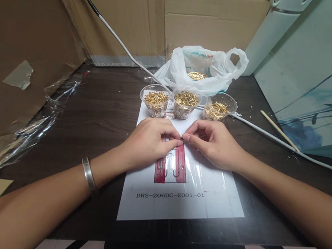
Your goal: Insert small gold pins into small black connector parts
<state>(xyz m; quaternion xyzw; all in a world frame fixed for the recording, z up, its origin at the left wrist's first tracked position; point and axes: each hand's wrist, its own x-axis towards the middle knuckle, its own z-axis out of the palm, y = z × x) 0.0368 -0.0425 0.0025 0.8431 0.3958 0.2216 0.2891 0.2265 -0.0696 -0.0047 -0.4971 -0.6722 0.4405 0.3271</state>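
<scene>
My left hand (pixel 155 139) and my right hand (pixel 211 142) meet over a printed sheet (pixel 181 210), fingertips almost touching. Each is pinched, thumb against index finger. Something tiny and dark shows between the fingertips, too small to name. Just below them on the sheet is a red and white printed picture (pixel 181 169) with dark curved shapes. Behind my hands stand three clear plastic cups: a left cup (pixel 155 109), a middle cup (pixel 185 111) and a right cup (pixel 229 107). All hold small gold-coloured metal pins (pixel 186 98); the right one looks less full.
Behind the cups sits a white plastic bag (pixel 173 72) holding more gold pins (pixel 197 76). A white cable (pixel 123 48) crosses the dark table (pixel 103 103). A thin wooden stick (pixel 279 130) lies at the right. Cardboard walls (pixel 126 19) enclose the back and left.
</scene>
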